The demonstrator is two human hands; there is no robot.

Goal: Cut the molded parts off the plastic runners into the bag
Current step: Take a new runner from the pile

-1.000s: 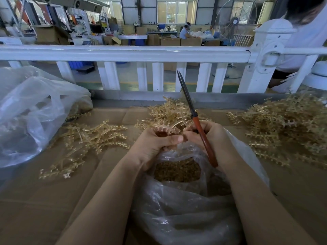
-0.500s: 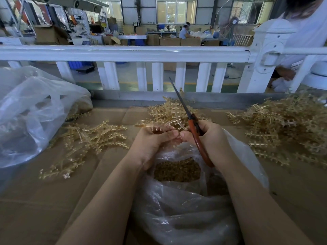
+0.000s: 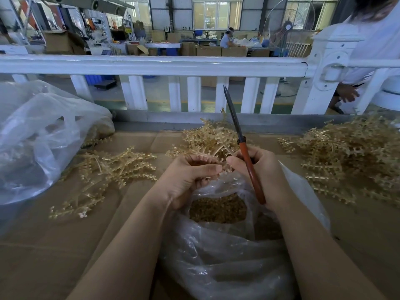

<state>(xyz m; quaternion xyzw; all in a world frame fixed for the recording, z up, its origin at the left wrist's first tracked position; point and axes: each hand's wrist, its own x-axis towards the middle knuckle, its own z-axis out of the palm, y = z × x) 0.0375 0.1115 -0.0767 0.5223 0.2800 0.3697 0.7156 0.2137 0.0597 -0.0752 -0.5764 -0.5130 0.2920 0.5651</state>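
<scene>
Runners (image 3: pixel 112 169) stripped or waiting lie loose on the cardboard-covered counter (image 3: pixel 54 245) at about nine o'clock from the hands, just beside a big crumpled plastic sack (image 3: pixel 39 135) at the far left. Moving right, the left hand (image 3: pixel 190 178) has its fingers (image 3: pixel 205 169) curled round a thin curved runner piece (image 3: pixel 218 151), pinching it just above the mouth of the bag (image 3: pixel 227 263), which sits at six o'clock and already holds a heap of amber molded parts (image 3: pixel 217 210). The right hand (image 3: pixel 257 169) grips the scissors (image 3: pixel 244 148) by their orange handles, its fingers wrapped close, the blades together and pointing to twelve o'clock, clear of the runner. Further right, at three o'clock, a thick pile of uncut runners (image 3: pixel 350 159) waits.

To do this step well, I'd say the left hand should feed each branch right over the bag's opening and the blades should bite close to the part, so pieces drop straight in rather than skitter onto the counter.

Where exactly the two hands meet is hard to read; the small parts between them blur together. The scissors' lower handle is hidden behind the palm, and a second person at the top right is cut off by the frame.
</scene>
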